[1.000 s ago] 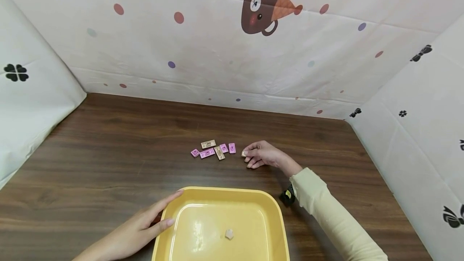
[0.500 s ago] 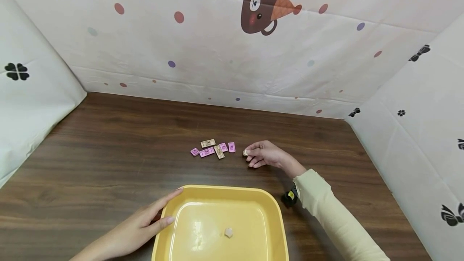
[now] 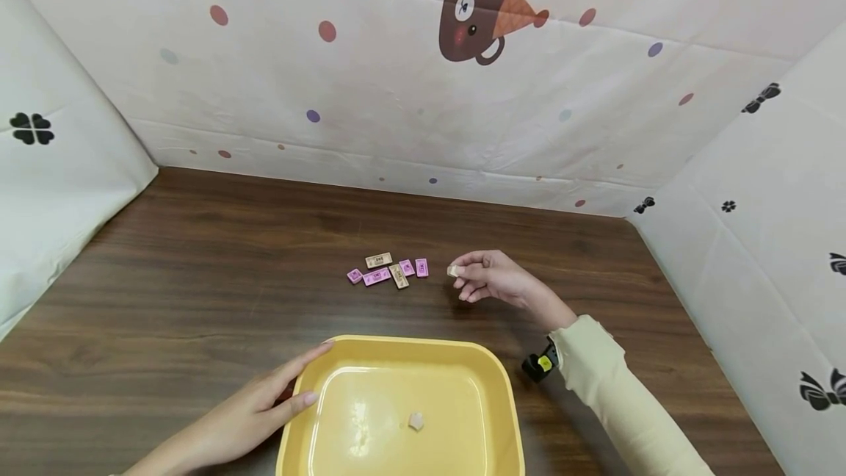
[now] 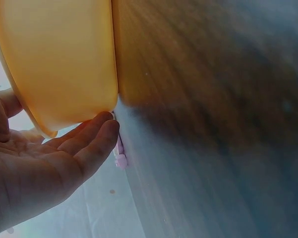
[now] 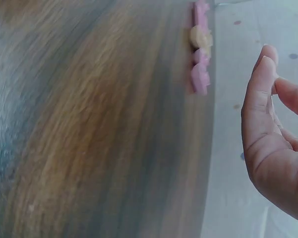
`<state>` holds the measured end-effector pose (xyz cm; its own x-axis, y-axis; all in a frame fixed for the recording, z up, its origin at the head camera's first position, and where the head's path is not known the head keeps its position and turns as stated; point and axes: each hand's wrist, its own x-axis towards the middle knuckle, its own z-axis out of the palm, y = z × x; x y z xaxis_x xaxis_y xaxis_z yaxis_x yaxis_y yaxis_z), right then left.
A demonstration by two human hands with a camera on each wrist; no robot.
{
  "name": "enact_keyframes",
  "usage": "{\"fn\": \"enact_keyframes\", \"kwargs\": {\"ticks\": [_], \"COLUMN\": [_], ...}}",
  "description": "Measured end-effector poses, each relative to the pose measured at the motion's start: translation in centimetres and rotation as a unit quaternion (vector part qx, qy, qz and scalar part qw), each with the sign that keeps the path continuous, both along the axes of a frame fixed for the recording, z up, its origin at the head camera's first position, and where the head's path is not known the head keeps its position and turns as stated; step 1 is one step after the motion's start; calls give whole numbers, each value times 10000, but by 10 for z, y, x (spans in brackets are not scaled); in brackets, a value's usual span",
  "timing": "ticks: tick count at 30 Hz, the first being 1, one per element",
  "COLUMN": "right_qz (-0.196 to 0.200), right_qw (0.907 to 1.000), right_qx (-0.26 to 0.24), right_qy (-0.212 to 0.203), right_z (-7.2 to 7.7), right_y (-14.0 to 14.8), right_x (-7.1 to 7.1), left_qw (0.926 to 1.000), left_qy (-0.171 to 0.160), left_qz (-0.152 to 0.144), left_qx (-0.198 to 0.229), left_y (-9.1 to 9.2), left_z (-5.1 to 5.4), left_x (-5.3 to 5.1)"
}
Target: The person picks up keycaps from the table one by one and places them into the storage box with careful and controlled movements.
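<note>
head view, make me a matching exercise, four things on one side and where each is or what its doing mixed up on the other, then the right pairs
Things
1. left hand
2. right hand
3. pentagon
4. pink pieces

Places and states
A. lies inside the yellow tray
B. on the table, next to the tan pieces
C. holds the tray at its left side
D. pinches a small pale piece

Pairs
1-C
2-D
3-A
4-B
</note>
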<state>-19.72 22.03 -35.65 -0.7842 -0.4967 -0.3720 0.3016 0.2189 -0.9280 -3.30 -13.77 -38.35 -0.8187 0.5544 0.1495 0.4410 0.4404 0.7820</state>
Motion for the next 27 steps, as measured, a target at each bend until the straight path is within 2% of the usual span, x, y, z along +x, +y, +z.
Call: {"fn": "enact_keyframes", "kwargs": {"ticks": [8,14,27], "right_qz": [-27,50,6], "right_qw": [9997,9981,9943], "right_qx": [-111,-131,-118], "right_qy": [226,597,1061], "right_z": [14,23,32], "right_y": [-1,-2,-6], "right_x": [12,23,44], "left_qw": [9999,9999,9997], "left_qy": [99,27,-19], "left_qz": [17,48,88], "left_qx": [-14,-91,-211], "left_y": [0,0,0], "left_z": [0,1,1], "left_x": [0,0,0]}}
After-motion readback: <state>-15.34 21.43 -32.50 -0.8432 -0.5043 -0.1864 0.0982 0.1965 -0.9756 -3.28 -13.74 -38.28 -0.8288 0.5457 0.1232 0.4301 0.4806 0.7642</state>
